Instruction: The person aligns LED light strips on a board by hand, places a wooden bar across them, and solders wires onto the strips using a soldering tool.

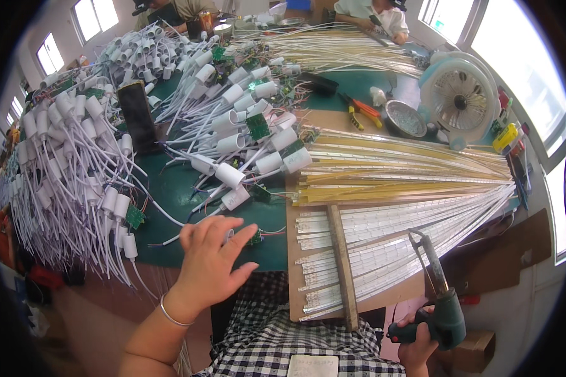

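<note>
My left hand (209,264), a bangle at its wrist, reaches over the near edge of the green table with fingers spread. Just beyond its fingertips lie a white cylindrical cap, partly hidden by the fingers, and a small green circuit board (255,237) with thin wires. I cannot see the hand gripping either. My right hand (418,339) is wrapped round the handle of a dark green pistol-grip soldering gun (448,317), its metal tip pointing up. Left of the gun, a wooden bar (341,264) lies across white LED strips (390,229) on a brown board (294,245).
Bundles of white cables with cylindrical caps (63,125) heap up at the left. A dark upright box (136,116) stands among them. Pliers (353,116), a metal bowl (404,119) and a fan (459,100) are far right. Two people sit across the table.
</note>
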The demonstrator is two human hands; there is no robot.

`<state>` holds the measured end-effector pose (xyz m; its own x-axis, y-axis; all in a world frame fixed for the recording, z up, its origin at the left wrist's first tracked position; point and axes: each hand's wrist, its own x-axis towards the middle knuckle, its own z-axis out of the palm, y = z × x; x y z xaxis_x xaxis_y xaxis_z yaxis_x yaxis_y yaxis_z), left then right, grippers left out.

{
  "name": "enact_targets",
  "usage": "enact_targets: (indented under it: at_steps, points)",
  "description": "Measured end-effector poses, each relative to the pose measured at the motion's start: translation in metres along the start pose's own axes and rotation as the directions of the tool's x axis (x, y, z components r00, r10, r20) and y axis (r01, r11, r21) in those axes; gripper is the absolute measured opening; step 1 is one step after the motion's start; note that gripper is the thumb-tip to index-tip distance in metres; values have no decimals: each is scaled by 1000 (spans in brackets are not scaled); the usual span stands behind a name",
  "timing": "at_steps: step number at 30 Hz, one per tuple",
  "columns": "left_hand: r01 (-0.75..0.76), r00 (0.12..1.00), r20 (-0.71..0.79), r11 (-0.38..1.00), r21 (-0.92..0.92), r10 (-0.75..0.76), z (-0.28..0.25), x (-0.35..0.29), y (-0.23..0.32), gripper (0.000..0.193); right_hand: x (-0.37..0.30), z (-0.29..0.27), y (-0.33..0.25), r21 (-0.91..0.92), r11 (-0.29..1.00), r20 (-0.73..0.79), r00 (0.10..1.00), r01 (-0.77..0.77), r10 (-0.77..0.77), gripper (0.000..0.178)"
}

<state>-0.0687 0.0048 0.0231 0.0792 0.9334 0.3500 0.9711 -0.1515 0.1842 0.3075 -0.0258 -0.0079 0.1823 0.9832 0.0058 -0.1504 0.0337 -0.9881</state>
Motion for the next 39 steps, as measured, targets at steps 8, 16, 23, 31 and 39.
enact_targets:
  at_steps: [8,16,23,31,39]
  points:
    - [0,999,-41,979,-202,-8,25,30,10,40,-17,-25,12,-156,987,82,995,-45,58,39]
    - [15,999,-41,916,-402,-34,19,29,10,18,-12,-4,-3,-41,999,71,997,-33,36,38]
    - [447,828,544,426,-787,135,-25,-12,49,18,3,52,-20,271,827,454,823,-493,342,52]
    - [609,792,595,-116,-784,137,-1,-38,84,18,3,80,-12,365,766,636,743,-529,210,63]
    - [553,812,566,122,-824,140,6,-35,90,20,-11,92,-30,-149,887,432,778,-437,456,28]
